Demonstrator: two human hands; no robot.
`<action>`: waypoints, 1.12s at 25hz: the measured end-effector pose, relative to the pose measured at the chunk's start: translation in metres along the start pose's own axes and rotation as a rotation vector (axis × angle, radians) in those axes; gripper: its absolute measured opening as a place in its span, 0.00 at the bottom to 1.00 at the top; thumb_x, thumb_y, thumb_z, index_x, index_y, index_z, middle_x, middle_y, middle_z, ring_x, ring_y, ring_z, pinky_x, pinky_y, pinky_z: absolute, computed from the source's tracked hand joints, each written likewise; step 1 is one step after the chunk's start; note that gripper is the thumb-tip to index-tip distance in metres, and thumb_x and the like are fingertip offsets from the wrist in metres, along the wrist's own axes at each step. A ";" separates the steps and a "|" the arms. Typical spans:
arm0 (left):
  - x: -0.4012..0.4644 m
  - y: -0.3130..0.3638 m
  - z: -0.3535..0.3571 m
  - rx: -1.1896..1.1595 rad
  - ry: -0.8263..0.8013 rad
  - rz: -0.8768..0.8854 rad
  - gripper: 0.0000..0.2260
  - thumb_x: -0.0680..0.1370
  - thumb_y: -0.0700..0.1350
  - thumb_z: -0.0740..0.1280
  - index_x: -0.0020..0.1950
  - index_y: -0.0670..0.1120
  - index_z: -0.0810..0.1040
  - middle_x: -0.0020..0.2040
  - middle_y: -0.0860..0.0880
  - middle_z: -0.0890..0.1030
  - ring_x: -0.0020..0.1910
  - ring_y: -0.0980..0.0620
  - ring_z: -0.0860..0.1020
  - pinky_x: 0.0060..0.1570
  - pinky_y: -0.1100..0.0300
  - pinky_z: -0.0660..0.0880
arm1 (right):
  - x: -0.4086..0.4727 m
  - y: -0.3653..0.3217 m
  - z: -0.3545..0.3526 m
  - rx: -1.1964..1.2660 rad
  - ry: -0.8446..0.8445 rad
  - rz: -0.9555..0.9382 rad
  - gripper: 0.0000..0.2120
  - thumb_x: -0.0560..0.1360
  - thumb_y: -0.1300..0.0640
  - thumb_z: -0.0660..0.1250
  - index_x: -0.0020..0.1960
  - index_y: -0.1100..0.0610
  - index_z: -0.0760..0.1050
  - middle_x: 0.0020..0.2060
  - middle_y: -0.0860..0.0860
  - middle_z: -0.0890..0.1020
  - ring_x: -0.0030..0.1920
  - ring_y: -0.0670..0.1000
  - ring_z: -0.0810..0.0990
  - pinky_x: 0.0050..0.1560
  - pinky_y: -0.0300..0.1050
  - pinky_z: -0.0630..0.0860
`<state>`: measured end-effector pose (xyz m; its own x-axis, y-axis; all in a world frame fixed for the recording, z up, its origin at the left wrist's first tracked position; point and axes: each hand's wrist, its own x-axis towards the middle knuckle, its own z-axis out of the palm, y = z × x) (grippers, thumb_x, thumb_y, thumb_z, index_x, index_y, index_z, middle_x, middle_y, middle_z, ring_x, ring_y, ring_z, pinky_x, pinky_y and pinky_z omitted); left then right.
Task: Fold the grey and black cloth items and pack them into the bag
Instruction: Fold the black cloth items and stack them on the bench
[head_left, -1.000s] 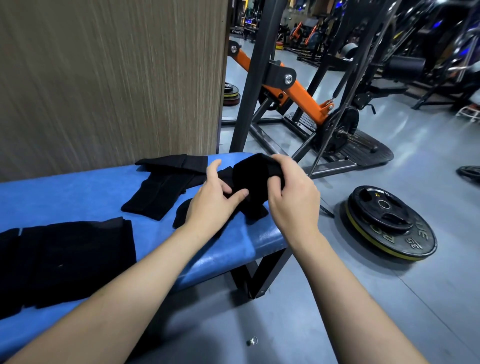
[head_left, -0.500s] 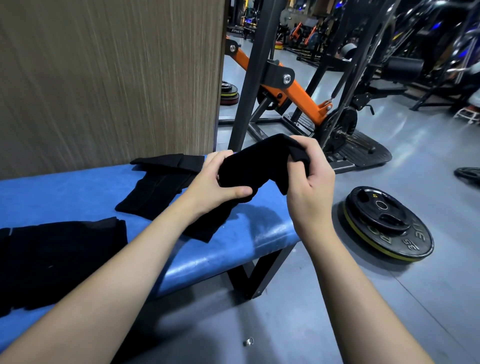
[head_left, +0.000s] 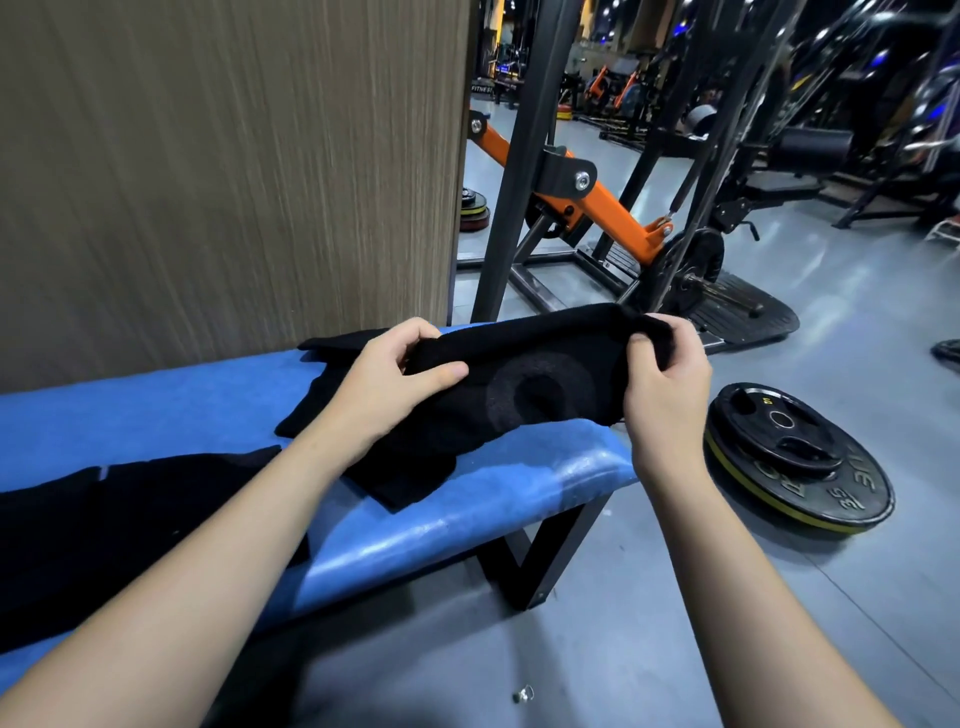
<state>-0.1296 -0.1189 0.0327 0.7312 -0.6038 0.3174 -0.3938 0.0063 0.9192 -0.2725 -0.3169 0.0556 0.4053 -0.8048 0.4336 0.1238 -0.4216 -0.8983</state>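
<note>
While both hands, left, right, pinch black cloth ends, over blue bench edge

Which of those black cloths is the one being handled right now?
Look at the blue bench, at its right end. The black cloth there is stretched between the left hand and right hand; unlike the others lying flat, it shows a ring-shaped pad.

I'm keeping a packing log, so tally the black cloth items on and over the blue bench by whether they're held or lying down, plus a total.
Held in both hands: 1, the black cloth with a ring pattern, gripped by the left hand and right hand.
Lying on the blue bench: 2, one by the wall and one at the near left.
Total: 3.
</note>
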 end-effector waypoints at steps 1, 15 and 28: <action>-0.003 0.005 -0.005 -0.024 0.019 0.023 0.08 0.74 0.42 0.75 0.45 0.45 0.76 0.38 0.54 0.78 0.38 0.58 0.75 0.40 0.65 0.72 | 0.000 -0.005 -0.003 0.007 0.022 -0.022 0.07 0.78 0.62 0.61 0.52 0.54 0.76 0.44 0.44 0.80 0.47 0.42 0.77 0.51 0.40 0.73; -0.075 0.034 -0.122 -0.097 0.136 0.042 0.14 0.75 0.38 0.68 0.57 0.52 0.73 0.50 0.48 0.78 0.49 0.53 0.76 0.50 0.53 0.75 | -0.069 -0.043 0.039 0.032 -0.329 0.072 0.21 0.81 0.61 0.59 0.65 0.37 0.70 0.37 0.55 0.73 0.32 0.54 0.71 0.29 0.47 0.73; -0.180 0.012 -0.223 0.060 0.180 -0.363 0.18 0.75 0.38 0.73 0.60 0.55 0.81 0.53 0.51 0.85 0.52 0.50 0.84 0.57 0.56 0.79 | -0.142 -0.061 0.125 0.073 -0.734 0.319 0.12 0.79 0.62 0.63 0.49 0.48 0.82 0.44 0.54 0.82 0.38 0.52 0.75 0.31 0.46 0.71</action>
<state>-0.1420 0.1678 0.0381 0.9126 -0.4086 0.0153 -0.1199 -0.2315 0.9654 -0.2248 -0.1250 0.0396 0.9201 -0.3910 0.0207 -0.0495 -0.1688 -0.9844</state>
